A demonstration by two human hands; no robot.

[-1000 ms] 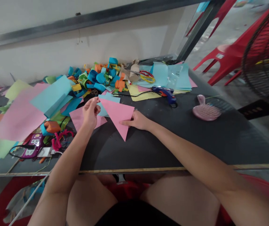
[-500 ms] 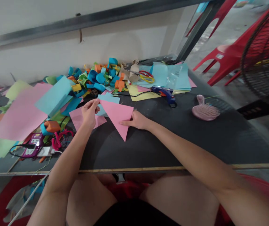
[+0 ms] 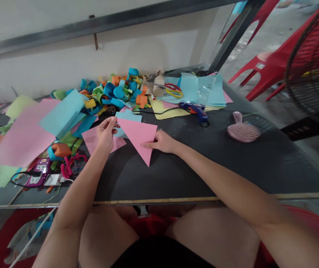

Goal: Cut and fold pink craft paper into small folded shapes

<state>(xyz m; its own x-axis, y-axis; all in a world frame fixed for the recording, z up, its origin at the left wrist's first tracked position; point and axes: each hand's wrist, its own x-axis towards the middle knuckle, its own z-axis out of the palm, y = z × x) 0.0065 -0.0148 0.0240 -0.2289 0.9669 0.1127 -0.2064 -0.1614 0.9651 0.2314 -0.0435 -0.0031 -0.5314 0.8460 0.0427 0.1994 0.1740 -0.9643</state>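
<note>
A pink paper triangle (image 3: 139, 134) is held up over the dark table, one point hanging down toward me. My right hand (image 3: 162, 142) grips its right edge, thumb across the front and the other fingers hidden behind. At the upper left corner, my left hand (image 3: 107, 131) pinches the paper between thumb and fingers. Behind the triangle lie a light blue sheet (image 3: 133, 117) and another pink sheet (image 3: 91, 138) on the table.
Blue, orange and green paper pieces (image 3: 120, 91) heap up by the wall. Scissors (image 3: 173, 89), a glue gun (image 3: 194, 109) and a pink hairbrush (image 3: 243, 132) lie to the right. Large sheets (image 3: 27, 134), a purple device (image 3: 40, 173) and cables crowd the left. A fan (image 3: 314, 63) stands far right.
Both hands keep their hold on the pink triangle. Only a very slight shift shows in the paper and hands.
</note>
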